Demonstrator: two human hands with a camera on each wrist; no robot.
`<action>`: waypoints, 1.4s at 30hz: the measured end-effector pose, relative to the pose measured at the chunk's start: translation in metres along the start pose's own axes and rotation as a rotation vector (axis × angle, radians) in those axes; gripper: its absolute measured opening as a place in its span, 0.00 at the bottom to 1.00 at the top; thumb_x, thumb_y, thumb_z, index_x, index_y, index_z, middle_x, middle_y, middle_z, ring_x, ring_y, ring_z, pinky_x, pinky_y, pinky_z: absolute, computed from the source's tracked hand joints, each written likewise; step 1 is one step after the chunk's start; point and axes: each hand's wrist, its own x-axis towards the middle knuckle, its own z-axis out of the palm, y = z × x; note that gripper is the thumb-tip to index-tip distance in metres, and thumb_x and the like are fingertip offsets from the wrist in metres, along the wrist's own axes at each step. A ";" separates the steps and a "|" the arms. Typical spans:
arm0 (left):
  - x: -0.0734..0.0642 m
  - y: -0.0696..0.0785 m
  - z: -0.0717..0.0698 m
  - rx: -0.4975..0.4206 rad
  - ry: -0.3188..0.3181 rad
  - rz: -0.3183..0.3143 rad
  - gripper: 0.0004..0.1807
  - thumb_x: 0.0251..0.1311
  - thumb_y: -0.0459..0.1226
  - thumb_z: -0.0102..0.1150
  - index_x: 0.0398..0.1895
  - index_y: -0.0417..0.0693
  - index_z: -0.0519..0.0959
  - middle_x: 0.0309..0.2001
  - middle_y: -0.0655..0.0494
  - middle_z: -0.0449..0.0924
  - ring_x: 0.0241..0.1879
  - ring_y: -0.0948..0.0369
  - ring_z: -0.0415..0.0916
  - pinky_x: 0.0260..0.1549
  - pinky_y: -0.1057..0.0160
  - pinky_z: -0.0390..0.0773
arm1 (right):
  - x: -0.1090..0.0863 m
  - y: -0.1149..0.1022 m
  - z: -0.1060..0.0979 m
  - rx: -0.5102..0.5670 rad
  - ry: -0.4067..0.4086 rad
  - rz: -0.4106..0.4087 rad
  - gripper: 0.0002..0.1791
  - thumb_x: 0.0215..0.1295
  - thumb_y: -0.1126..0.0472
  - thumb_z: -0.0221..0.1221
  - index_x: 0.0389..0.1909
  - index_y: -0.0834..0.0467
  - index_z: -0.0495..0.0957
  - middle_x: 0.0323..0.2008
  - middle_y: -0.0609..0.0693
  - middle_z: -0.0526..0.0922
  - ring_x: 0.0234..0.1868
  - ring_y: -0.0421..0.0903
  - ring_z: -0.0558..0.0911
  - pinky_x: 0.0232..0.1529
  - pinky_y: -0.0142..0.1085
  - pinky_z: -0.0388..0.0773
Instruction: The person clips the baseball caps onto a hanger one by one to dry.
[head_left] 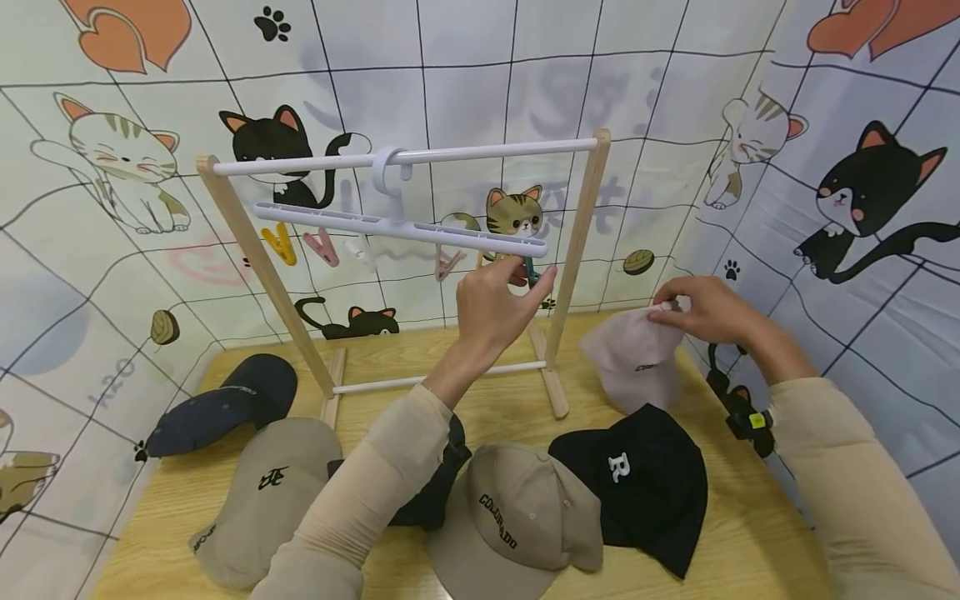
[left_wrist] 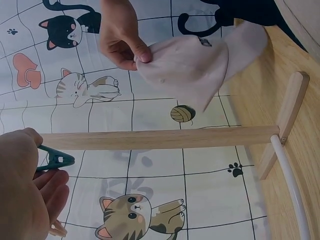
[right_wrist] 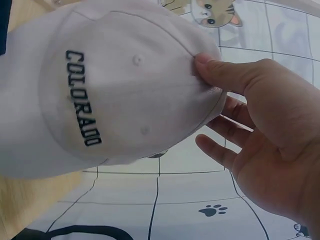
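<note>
My left hand (head_left: 491,304) is raised at the right end of a white hanger (head_left: 397,227) and pinches a teal clip (left_wrist: 57,159) that hangs there. In the right wrist view, my right hand (right_wrist: 270,115) pinches the crown of a pale pink cap (right_wrist: 120,75) lettered COLORADO. The cap hangs brim down at the right of the wooden rack, its brim low near the table. More clips hang along the hanger: a yellow clip (head_left: 279,243), a pink clip (head_left: 322,247), a white one and another pinkish one.
The hanger hooks over the white bar of a rack (head_left: 581,242). On the wooden table (head_left: 375,358) lie a navy cap (head_left: 225,404), an olive-beige cap (head_left: 277,492), a tan COLORADO cap (head_left: 510,517), a black R cap (head_left: 652,483) and a dark cap (head_left: 431,492) partly behind my left sleeve.
</note>
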 end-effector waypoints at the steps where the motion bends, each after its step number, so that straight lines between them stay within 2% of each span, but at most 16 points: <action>1: 0.000 -0.001 0.000 0.001 0.002 0.000 0.18 0.72 0.49 0.76 0.29 0.45 0.87 0.31 0.51 0.95 0.29 0.54 0.92 0.23 0.58 0.80 | -0.001 -0.001 0.000 0.011 0.010 0.001 0.09 0.78 0.56 0.73 0.49 0.57 0.90 0.45 0.53 0.90 0.45 0.49 0.83 0.45 0.48 0.79; 3: 0.000 -0.002 0.000 -0.001 0.006 0.000 0.19 0.71 0.49 0.76 0.28 0.45 0.86 0.31 0.51 0.95 0.29 0.54 0.92 0.22 0.58 0.80 | -0.002 -0.005 0.000 0.037 0.028 0.012 0.08 0.79 0.55 0.72 0.48 0.55 0.89 0.45 0.53 0.90 0.46 0.49 0.82 0.46 0.48 0.80; 8: -0.001 -0.004 -0.002 0.005 0.009 0.002 0.20 0.70 0.50 0.77 0.25 0.46 0.86 0.30 0.52 0.95 0.29 0.54 0.92 0.23 0.58 0.80 | -0.004 -0.014 0.002 0.117 0.071 0.052 0.07 0.80 0.54 0.71 0.44 0.53 0.88 0.46 0.53 0.90 0.54 0.55 0.85 0.54 0.55 0.82; 13: -0.001 -0.007 -0.004 -0.007 -0.004 -0.002 0.19 0.70 0.49 0.77 0.27 0.45 0.89 0.30 0.51 0.95 0.30 0.54 0.93 0.25 0.57 0.82 | -0.007 -0.025 0.003 0.181 0.119 0.062 0.08 0.80 0.53 0.71 0.44 0.54 0.87 0.48 0.55 0.89 0.59 0.61 0.86 0.56 0.61 0.83; 14: -0.001 -0.008 -0.004 -0.010 -0.009 -0.003 0.19 0.70 0.49 0.77 0.28 0.45 0.89 0.30 0.50 0.95 0.30 0.54 0.93 0.25 0.56 0.83 | -0.007 -0.027 0.003 0.184 0.133 0.054 0.07 0.80 0.54 0.71 0.44 0.54 0.87 0.48 0.54 0.89 0.61 0.60 0.86 0.57 0.59 0.84; 17: -0.001 -0.009 -0.006 -0.012 -0.022 -0.011 0.19 0.70 0.50 0.77 0.28 0.45 0.90 0.30 0.50 0.95 0.31 0.55 0.94 0.27 0.56 0.85 | -0.007 -0.033 0.000 0.189 0.169 0.021 0.04 0.78 0.57 0.73 0.43 0.51 0.88 0.46 0.50 0.89 0.54 0.50 0.87 0.54 0.45 0.84; 20: 0.000 -0.011 -0.007 -0.015 -0.034 -0.016 0.19 0.71 0.50 0.77 0.28 0.46 0.90 0.30 0.50 0.95 0.31 0.56 0.94 0.29 0.56 0.87 | -0.009 -0.041 -0.004 0.193 0.185 -0.016 0.03 0.76 0.59 0.74 0.41 0.48 0.89 0.43 0.44 0.88 0.44 0.38 0.81 0.49 0.31 0.77; 21: 0.000 -0.012 -0.007 -0.016 -0.038 -0.019 0.19 0.71 0.50 0.77 0.27 0.46 0.90 0.31 0.50 0.95 0.31 0.56 0.94 0.30 0.56 0.87 | -0.009 -0.044 -0.005 0.199 0.183 -0.031 0.04 0.75 0.60 0.75 0.41 0.47 0.89 0.42 0.43 0.88 0.42 0.37 0.79 0.47 0.30 0.75; 28: 0.000 -0.014 -0.010 -0.022 -0.046 -0.029 0.21 0.70 0.50 0.77 0.25 0.46 0.89 0.29 0.51 0.95 0.29 0.57 0.94 0.27 0.56 0.85 | -0.011 -0.060 -0.015 0.187 0.163 -0.162 0.11 0.72 0.66 0.75 0.41 0.45 0.88 0.36 0.40 0.83 0.36 0.38 0.74 0.38 0.33 0.69; 37: -0.001 -0.016 -0.013 -0.048 -0.052 -0.034 0.21 0.70 0.49 0.78 0.25 0.45 0.90 0.27 0.50 0.94 0.27 0.57 0.93 0.26 0.58 0.86 | -0.018 -0.077 -0.028 0.190 0.138 -0.195 0.14 0.71 0.68 0.75 0.41 0.44 0.87 0.36 0.38 0.84 0.37 0.37 0.76 0.35 0.33 0.71; 42: 0.000 -0.018 -0.015 -0.073 -0.046 -0.046 0.21 0.70 0.48 0.79 0.23 0.45 0.90 0.26 0.51 0.94 0.27 0.57 0.94 0.26 0.58 0.87 | -0.017 -0.088 -0.028 0.233 0.134 -0.256 0.15 0.70 0.70 0.75 0.43 0.44 0.88 0.36 0.39 0.83 0.38 0.37 0.76 0.35 0.32 0.72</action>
